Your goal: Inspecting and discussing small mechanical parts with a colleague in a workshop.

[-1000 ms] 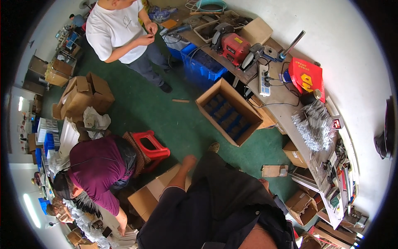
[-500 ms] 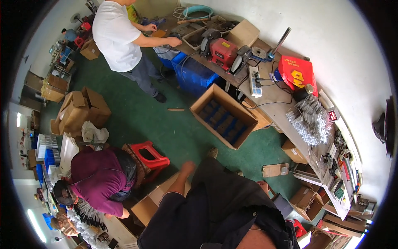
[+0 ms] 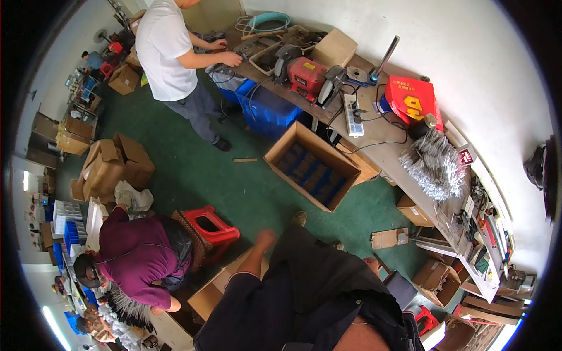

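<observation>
Workshop: red bench grinder [image 3: 306, 79] sits on long worktable [image 3: 381, 153] near power strip [image 3: 353, 117], silvery strips [image 3: 434, 168] lie heaped, open carton [image 3: 321, 145] stands on green floor [image 3: 228, 190], more workstations [image 3: 82, 96] apparently line blurred far left.

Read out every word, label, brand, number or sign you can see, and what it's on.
Red package: large yellow mark and smaller writing, which I won't copy out.
Red bench grinder: yellow label, too small to read.
Small display: red digits, too small to read.
</observation>
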Tool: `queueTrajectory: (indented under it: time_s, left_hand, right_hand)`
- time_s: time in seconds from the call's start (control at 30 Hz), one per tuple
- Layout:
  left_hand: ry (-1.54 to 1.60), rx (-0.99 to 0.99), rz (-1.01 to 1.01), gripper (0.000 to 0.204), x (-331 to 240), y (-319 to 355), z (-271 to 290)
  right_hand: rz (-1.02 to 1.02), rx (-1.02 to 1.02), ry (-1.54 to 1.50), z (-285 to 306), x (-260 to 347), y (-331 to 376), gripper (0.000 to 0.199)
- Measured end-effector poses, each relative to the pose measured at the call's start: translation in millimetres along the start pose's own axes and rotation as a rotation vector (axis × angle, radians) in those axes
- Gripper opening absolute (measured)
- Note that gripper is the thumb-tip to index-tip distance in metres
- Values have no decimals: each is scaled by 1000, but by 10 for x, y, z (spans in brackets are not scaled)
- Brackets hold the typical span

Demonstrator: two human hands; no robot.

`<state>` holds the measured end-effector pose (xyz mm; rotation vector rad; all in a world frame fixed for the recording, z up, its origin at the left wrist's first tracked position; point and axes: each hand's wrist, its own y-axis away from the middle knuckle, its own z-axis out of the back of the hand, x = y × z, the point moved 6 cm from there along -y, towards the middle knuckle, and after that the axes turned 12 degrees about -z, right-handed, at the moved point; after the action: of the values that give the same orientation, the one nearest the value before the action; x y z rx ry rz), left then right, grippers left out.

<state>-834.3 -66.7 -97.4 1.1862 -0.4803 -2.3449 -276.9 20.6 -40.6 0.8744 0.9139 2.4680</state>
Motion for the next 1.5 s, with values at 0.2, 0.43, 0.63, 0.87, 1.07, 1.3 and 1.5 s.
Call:
queueTrajectory:
  time_s: [0.2,0.43,0.63,0.87,1.07,1.3,1.5]
  left_hand:
    - [40,10,62,15,123,18,-13]
    - [-9,37,36,16,63,22,-30]
    - [-75,59,50,16,47,15,-28]
    - [82,98,146,30,49,54,-67]
    - [-81,50,-93,19,-60,28,45]
    - [-25,16,33,25,26,100,36]
    - [13,17,42,25,-4,62,-57]
  right_hand:
    - [293,-13,101,-49,30,-14,13]
    - [-12,20,-38,-12,-75,-110,11]
    - [3,17,-55,74,94,-5,17]
    - [-51,17,-52,-2,-32,-94,25]
    - [135,3,-7,-95,-119,-160,25]
    - [289,-30,143,-36,113,39,12]
    - [399,-29,130,-28,122,6,13]
